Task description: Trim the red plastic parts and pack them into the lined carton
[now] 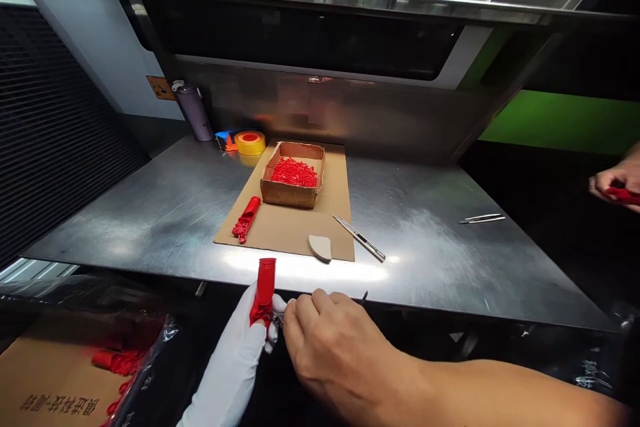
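A red moulded plastic tube [265, 287] is held upright in the white-gloved left hand [239, 353], whose grip is closed around its lower end, just in front of the near edge of the steel table [425, 240]. The bare right hand [330, 340] is pressed against the left, its grip pinched on a thin dark metal tool [365, 296], of which only the tip is seen; what the tool touches is hidden. The tube is judged light and stiff, with a smooth, somewhat slippery upper barrel and a ribbed, finely detailed base that could snap; it is best taken around the plain barrel, and the glove adds friction. Below and left of the grip, more red parts are seen in a clear plastic bag [133, 360] over a cardboard box [50, 380]. Beyond the grip, a brown cardboard mat [295, 227] carries a second red tube [246, 219], a pale wedge-shaped block [321, 247] and steel tweezers [359, 237]. Farther on, an open cardboard tray [293, 195] of small red pieces is set, then a yellow tape roll [251, 143] and a purple bottle [194, 113]. Far right, another person's hand [617, 181] is seen.
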Action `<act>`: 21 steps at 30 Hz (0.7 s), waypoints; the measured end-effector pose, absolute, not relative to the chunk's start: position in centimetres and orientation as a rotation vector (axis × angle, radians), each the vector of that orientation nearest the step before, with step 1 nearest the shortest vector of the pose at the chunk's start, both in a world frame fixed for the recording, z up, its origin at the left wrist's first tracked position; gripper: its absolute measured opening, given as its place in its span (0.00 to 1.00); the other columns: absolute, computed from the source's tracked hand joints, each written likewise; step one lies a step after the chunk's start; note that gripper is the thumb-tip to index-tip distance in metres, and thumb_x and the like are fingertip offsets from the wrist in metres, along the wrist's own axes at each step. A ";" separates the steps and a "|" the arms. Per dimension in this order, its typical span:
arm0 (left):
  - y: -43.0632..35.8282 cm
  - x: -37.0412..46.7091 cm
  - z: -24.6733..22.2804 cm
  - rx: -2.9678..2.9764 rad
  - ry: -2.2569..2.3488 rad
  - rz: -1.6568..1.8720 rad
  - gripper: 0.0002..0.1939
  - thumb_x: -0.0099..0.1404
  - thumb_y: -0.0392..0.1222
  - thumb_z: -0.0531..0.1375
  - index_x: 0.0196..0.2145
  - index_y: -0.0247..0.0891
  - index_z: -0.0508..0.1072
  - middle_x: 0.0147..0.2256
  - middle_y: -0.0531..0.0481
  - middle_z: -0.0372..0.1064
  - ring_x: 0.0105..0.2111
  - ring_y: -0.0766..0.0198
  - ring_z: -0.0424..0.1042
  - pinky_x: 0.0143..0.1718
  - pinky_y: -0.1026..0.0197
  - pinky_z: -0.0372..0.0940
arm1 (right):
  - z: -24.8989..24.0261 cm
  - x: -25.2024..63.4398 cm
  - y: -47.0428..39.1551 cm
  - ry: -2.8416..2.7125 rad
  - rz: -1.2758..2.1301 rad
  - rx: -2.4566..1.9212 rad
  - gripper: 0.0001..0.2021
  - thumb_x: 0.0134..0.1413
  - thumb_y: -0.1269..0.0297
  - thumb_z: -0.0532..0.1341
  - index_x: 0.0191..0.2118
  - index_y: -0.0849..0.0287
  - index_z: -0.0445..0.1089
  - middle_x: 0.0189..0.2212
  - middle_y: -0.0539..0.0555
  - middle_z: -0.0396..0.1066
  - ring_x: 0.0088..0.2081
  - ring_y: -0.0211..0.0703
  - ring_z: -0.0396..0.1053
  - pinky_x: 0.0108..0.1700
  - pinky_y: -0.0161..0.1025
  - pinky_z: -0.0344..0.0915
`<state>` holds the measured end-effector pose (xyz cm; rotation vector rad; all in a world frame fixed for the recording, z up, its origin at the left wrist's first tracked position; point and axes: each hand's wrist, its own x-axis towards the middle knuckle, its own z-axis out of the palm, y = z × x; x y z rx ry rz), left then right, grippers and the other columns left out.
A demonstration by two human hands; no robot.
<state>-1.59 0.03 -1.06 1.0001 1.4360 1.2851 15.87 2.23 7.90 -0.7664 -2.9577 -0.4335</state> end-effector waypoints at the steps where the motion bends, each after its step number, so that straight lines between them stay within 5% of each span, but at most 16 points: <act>1: 0.0 -1.6 -0.9 0.998 1.446 1.287 0.13 0.55 0.40 0.66 0.39 0.39 0.77 0.35 0.47 0.74 0.39 0.50 0.72 0.40 0.54 0.70 | 7.8 15.9 2.2 -2.964 -0.424 -0.769 0.04 0.51 0.75 0.57 0.34 0.61 0.66 0.26 0.55 0.63 0.25 0.47 0.61 0.21 0.42 0.49; 21: 0.0 -1.8 -0.6 1.057 1.411 1.268 0.12 0.62 0.42 0.65 0.42 0.35 0.75 0.39 0.47 0.72 0.40 0.58 0.72 0.46 0.51 0.69 | 7.9 15.5 2.4 -2.900 -0.413 -0.875 0.04 0.54 0.67 0.58 0.34 0.62 0.65 0.28 0.57 0.62 0.29 0.47 0.57 0.27 0.44 0.52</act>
